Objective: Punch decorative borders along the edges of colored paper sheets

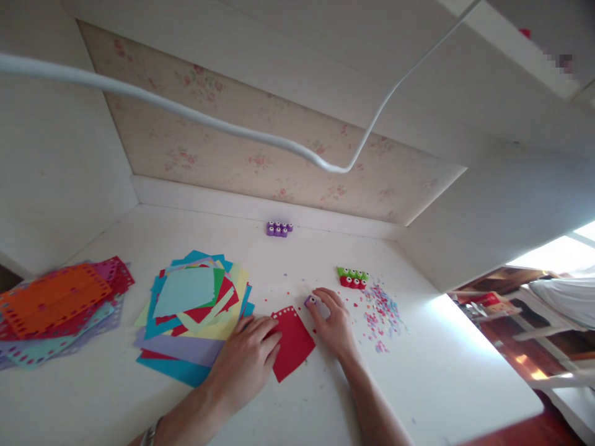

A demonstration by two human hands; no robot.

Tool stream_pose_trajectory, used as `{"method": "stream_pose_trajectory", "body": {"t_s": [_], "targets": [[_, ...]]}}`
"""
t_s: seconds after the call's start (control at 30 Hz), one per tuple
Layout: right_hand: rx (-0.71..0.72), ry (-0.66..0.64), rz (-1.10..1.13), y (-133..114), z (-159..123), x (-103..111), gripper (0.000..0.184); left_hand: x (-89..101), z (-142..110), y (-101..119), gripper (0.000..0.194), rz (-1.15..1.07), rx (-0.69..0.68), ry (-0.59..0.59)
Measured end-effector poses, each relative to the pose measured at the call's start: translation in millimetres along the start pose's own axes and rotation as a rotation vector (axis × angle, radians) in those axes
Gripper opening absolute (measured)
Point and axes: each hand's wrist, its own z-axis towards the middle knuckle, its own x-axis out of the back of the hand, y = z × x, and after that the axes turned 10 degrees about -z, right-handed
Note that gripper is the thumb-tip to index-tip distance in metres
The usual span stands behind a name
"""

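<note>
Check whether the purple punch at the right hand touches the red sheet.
Apart. The head view shows it: a strip of bare white table lies between the purple punch and the nearest edge of the red sheet.

Home interior, craft corner of a domestic room. Desk [441,384], white, fitted in a recess between plain white side panels [493,214]. Rear: cream wallpaper [232,164] with pink rose sprays, household type. Front of it: bent white cord [332,167]. Right: glossy reddish-brown floor [514,348], pale shelving [534,327] bearing whitish cloth [558,306]; bright light beyond. On desk: coloured paper sheets [186,294], hobby craft punches [277,230], small, eye-shaped tops.
</note>
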Motion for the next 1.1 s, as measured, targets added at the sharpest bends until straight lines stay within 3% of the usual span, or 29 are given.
{"method": "stream_pose_trajectory", "body": {"t_s": [0.3,0.4,0.5,0.73,0.9,1.1], "targets": [[-0.103,-0.007,0.130,12.9,12.0,14.2,0.027,-1.8,-1.3,-3.4,0.031,0.021,-0.040,0.026],[-0.198,0.001,0.117,33.9,31.5,31.3,0.031,-3.7,-2.4,-6.1,0.031,0.037,-0.040,0.013],[-0.308,-0.016,-0.070,61.2,60.1,54.2,0.035,-5.1,-3.2,-7.8,0.031,0.046,-0.038,0.002],[-0.410,0.004,-0.311,130.4,116.8,92.0,0.031,-4.9,-2.5,-8.8,0.031,0.068,-0.034,-0.038],[-0.427,-0.072,-0.419,162.3,127.1,89.0,0.026,-6.1,-2.7,-10.9,0.031,0.071,-0.023,-0.045],[-0.413,-0.140,-0.476,168.1,135.1,76.0,0.017,-4.8,-1.6,-9.7,0.031,0.046,-0.006,-0.054]]}}
